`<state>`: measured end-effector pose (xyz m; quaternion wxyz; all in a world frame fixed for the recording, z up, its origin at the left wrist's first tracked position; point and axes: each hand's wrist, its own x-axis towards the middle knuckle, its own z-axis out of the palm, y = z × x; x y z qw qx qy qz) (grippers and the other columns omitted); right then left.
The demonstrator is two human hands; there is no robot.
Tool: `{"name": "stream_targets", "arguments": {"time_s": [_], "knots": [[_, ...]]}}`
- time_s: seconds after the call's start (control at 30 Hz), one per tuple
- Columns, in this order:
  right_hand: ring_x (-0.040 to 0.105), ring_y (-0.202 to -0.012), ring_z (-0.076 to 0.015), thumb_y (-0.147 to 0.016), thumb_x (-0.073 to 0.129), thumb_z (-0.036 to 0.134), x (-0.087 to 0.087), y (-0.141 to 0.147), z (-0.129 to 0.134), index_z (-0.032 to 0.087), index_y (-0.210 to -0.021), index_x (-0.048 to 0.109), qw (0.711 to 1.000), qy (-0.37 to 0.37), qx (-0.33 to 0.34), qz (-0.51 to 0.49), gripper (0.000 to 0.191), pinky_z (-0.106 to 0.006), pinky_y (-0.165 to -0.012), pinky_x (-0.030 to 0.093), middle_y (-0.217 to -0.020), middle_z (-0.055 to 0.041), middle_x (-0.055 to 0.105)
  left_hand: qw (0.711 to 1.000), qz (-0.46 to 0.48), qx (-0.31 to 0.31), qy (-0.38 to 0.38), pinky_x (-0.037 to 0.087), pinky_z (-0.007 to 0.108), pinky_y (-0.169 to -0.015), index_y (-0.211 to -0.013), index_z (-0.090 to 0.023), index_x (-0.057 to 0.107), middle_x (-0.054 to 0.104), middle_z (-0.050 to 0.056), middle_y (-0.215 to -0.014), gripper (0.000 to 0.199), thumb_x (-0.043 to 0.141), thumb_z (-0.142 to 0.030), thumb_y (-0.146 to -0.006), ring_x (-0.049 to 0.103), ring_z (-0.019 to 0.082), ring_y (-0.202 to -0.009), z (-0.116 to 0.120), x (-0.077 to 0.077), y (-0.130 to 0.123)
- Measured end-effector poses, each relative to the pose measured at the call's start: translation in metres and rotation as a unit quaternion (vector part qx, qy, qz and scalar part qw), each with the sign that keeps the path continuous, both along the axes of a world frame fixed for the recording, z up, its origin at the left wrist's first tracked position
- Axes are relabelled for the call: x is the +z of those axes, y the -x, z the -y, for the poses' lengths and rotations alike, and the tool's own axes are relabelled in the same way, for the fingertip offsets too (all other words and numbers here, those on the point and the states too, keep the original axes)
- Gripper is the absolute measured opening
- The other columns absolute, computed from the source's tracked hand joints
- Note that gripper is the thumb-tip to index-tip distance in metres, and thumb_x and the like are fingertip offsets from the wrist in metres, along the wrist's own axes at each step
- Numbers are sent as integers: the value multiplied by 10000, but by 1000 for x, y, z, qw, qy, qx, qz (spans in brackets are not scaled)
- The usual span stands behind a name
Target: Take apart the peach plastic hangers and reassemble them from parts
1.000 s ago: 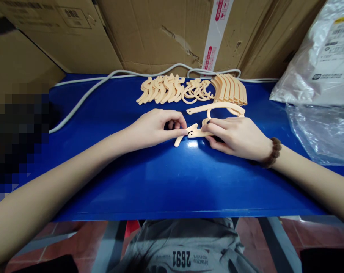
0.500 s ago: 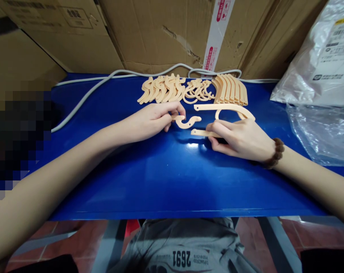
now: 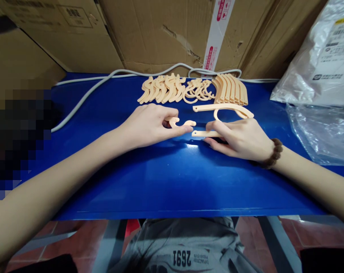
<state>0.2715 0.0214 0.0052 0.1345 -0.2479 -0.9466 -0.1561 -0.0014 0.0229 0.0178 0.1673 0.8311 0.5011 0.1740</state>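
My left hand [image 3: 153,123] is closed on a beige curved plastic piece [image 3: 189,123], apparently a hanger part, with its thumb along the near side. Both ends of the piece show beyond the fingers. Close by on the right, my right hand [image 3: 234,138] grips a beige hanger arm [image 3: 201,134] with a small hole at its left tip. The rest of that arm is hidden by the fingers. Just behind the right hand runs a second, longer hanger arm [image 3: 223,107], with a curved loop [image 3: 216,115] below it. Whether the right hand touches these, I cannot tell.
At the back of the blue table [image 3: 166,182] lie rows of wavy beige pieces [image 3: 162,89], a heap of hooks [image 3: 198,91] and stacked hanger arms [image 3: 231,89]. A white cable [image 3: 83,108] runs behind them, before cardboard boxes [image 3: 154,34]. A plastic bag [image 3: 311,72] stands at right.
My left hand has turned and brought its thumb forward, covering more of the curved piece, and sits slightly nearer the right hand. The right hand has barely moved.
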Motion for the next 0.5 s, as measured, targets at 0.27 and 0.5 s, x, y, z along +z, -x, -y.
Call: {"name": "stream_targets", "arguments": {"time_s": [0.27,0.5], "knots": [[694,-660,-126,-1096,456,326,-2,1,-1,180,-1196,709,999,-23,24,-1,309,-283,-547,344,-855,-19,797,993,-96,-23,-57,253,283,-549,-850,-221,498,609,4,-659,361,379,-517,-1018,538,169,-577,1,-5,-4],[739,-731,-133,-1087,460,305,-3,0,0,173,-1243,713,1000,-19,18,-1,325,-281,-555,370,-906,-22,806,988,-105,-72,-89,302,284,-597,-864,-208,534,639,43,-774,425,238,-431,-1072,610,193,-710,3,-9,-6]]}}
